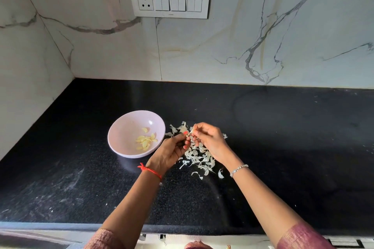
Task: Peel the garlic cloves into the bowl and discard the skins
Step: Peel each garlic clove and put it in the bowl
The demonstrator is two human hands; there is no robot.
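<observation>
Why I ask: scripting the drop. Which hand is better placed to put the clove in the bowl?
Left, likely. Both pinch the clove, but the left hand is beside the bowl, the right hand over skins.

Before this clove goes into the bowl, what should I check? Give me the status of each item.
1. Grip on the garlic clove by left hand and right hand: ok.
2. Clove fully peeled: cannot tell, too small.
3. Bowl upright, beside the left hand: ok.
4. Room left beside the peeled cloves: ok.
5. Skins discarded: not ok, piled on the countertop.
</observation>
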